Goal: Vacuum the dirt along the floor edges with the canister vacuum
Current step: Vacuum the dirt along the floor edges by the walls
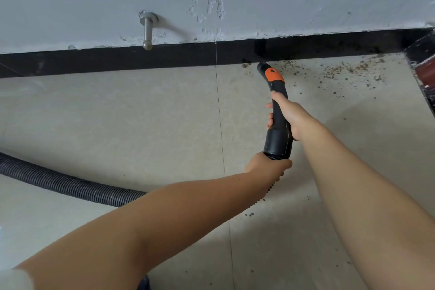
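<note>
Gripping one nozzle [275, 106]: two hands.

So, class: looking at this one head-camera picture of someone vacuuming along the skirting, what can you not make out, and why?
- The canister itself: head view, the hose runs off the left edge.
- Where hose meets nozzle handle: hidden by the left hand.
- The nozzle's mouth: faces away, against the black skirting.
- Right hand fingers: mostly wrapped behind the handle.
- Dirt in the corner: too small to identify.
</note>
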